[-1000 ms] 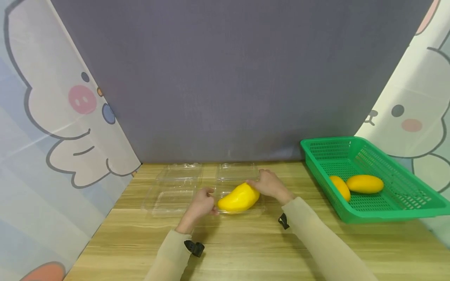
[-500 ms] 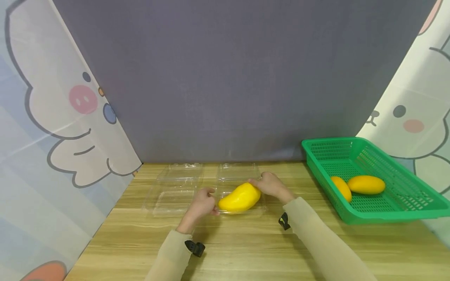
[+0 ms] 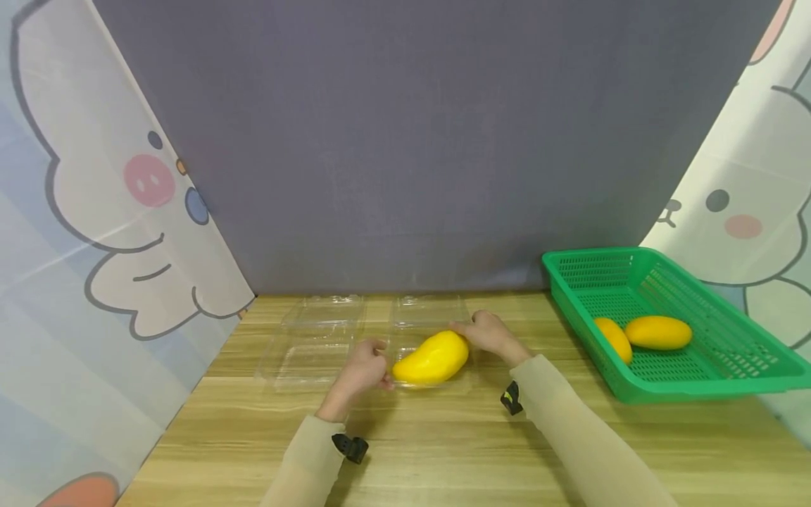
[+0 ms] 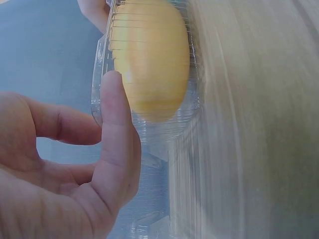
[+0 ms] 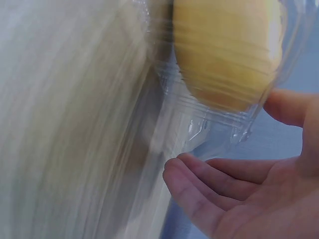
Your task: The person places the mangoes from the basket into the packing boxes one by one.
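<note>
We've got the yellow mango slanting inside the right clear clamshell — left hand, fingers loose, just beside its tapered near tip; right hand, fingers extended, at its fatter far end.

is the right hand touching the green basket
Apart: the head view shows wooden tabletop plainly between the right hand and the green basket.

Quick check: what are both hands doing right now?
Left hand: at the clear container; whether gripping cannot be told.
Right hand: open, thumb at the container's edge.
</note>
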Motion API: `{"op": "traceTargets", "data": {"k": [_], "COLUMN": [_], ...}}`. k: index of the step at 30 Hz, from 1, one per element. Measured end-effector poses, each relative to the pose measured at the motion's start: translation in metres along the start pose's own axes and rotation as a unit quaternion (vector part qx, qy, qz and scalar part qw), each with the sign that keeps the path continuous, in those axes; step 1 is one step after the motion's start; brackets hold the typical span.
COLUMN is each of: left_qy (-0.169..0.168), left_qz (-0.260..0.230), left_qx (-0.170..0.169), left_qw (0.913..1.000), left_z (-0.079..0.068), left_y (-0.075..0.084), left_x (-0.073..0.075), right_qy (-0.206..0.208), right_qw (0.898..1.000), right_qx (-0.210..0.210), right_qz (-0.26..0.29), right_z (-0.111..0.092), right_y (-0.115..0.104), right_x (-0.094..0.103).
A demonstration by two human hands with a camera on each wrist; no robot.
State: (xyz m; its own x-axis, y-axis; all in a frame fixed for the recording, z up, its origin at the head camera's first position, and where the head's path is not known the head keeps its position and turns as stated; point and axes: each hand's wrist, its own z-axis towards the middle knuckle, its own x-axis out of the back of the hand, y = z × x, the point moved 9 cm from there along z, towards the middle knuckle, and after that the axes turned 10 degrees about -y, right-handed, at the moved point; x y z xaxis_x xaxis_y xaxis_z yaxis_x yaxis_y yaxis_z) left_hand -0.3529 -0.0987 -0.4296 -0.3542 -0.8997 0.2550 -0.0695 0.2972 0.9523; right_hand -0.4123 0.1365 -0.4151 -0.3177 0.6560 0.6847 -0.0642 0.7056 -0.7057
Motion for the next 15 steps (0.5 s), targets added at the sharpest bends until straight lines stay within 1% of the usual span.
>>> {"op": "traceTargets", "data": {"k": [9, 15], "left_qy": [-0.011, -0.017], "left_qz": [0.021, 0.027], "left_qx": [-0.010, -0.015], "left_qw": [0.9997, 0.9994], "left_z": [-0.001, -0.002], "left_y": [0.002, 0.002], "left_x": [-0.002, -0.003], "right_qy": [0.006, 0.006], "right_qw": [1.000, 1.000], "right_qx": [-0.001, -0.011], "right_qz": [0.000, -0.001], "right_z": [0.003, 0.004], "right_y": [0.005, 0.012], "right_x": [0.001, 0.003]}}
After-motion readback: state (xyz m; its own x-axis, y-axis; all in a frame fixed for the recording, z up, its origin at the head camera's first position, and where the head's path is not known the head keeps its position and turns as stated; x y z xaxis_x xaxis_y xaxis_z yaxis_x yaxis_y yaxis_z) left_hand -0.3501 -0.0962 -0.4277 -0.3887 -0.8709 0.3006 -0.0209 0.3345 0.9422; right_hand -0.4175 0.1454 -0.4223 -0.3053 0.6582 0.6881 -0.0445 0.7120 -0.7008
